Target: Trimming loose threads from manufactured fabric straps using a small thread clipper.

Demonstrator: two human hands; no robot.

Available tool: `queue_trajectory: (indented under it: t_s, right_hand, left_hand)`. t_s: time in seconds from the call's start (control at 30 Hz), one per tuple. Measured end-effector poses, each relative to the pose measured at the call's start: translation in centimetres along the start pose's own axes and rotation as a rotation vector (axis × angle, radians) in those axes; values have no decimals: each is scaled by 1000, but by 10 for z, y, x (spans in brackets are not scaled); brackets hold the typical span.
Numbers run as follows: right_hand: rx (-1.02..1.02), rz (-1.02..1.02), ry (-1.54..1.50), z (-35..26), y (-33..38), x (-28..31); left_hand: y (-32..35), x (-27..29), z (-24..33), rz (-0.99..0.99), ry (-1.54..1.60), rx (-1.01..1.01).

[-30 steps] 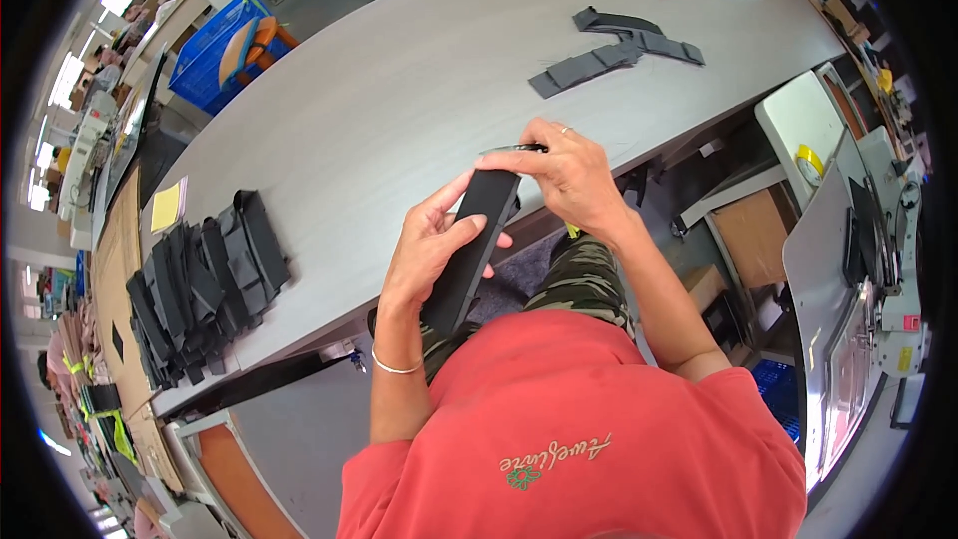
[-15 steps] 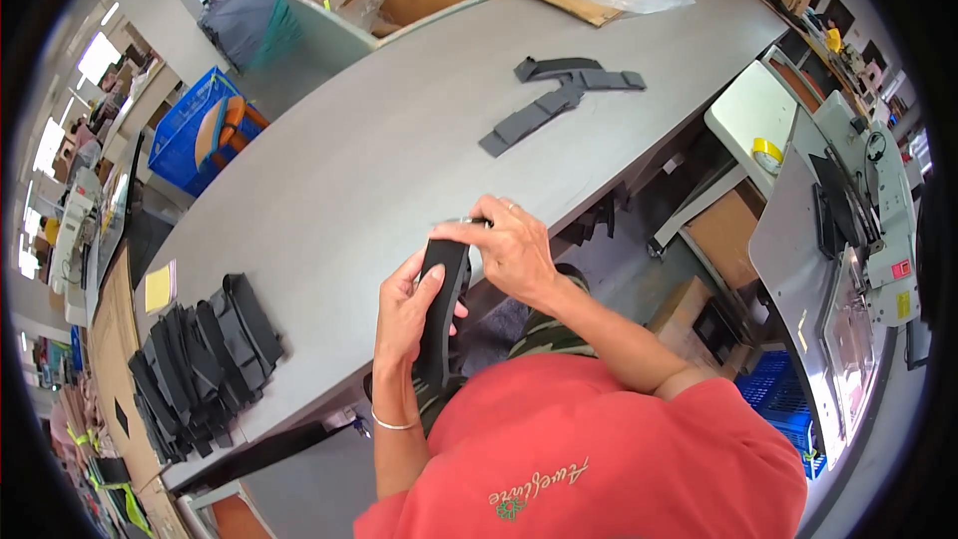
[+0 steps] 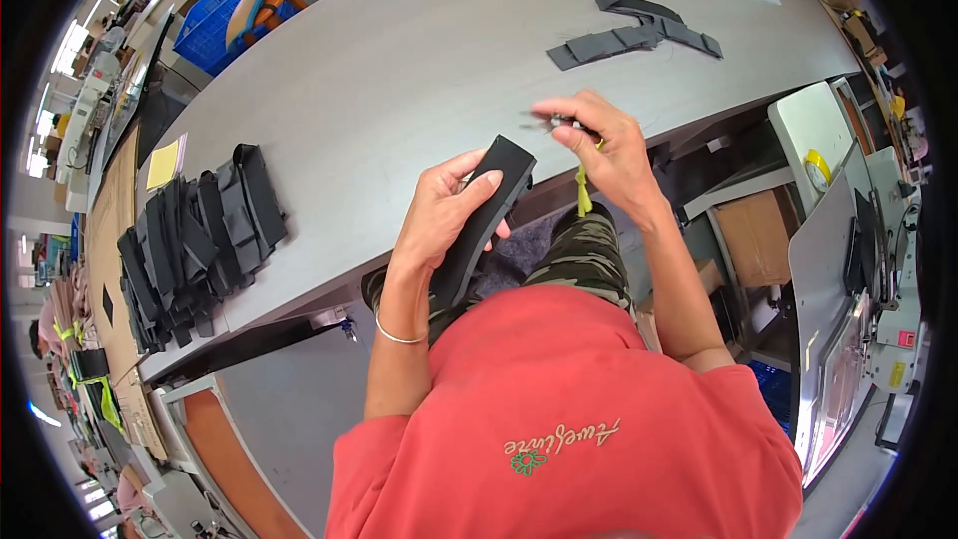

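My left hand (image 3: 439, 202) is closed around a folded black fabric strap (image 3: 481, 205), its thumb pressed on the face. The strap's upper end sticks up past my fingers and its lower end hangs by my lap, over the table's near edge. To the right of it, apart from the strap, my right hand (image 3: 614, 145) grips small metal thread snips (image 3: 561, 123), their tips blurred and pointing left. A yellow ribbon (image 3: 584, 192) dangles below that hand.
On the grey table (image 3: 359, 110), a pile of dark straps (image 3: 200, 240) lies at left beside a yellow notepad (image 3: 165, 165). More dark strap pieces (image 3: 639, 35) lie at the far right. A blue crate (image 3: 215, 25) stands beyond the table. A white machine table (image 3: 798, 130) is at right.
My right hand has drawn away from the strap's top end, up and to the right, with the snips. My left hand still holds the strap, now tilted more. The view has shifted.
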State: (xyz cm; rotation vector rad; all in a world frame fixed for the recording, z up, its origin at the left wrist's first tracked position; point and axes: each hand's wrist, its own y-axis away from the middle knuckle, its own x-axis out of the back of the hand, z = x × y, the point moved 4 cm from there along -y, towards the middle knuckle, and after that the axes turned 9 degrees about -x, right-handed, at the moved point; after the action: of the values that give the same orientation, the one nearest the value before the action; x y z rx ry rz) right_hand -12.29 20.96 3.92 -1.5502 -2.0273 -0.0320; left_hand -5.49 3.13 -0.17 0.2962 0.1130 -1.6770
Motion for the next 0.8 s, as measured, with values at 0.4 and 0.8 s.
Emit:
queue_trajectory:
  t_s: [0.4, 0.8]
  right_hand:
    - [177, 98, 242, -11, 11, -15]
    - [2, 67, -14, -3, 9, -13]
  left_hand:
    - [-5, -11, 6, -53, -60, -29]
    - [-6, -10, 3, -65, 29, -25]
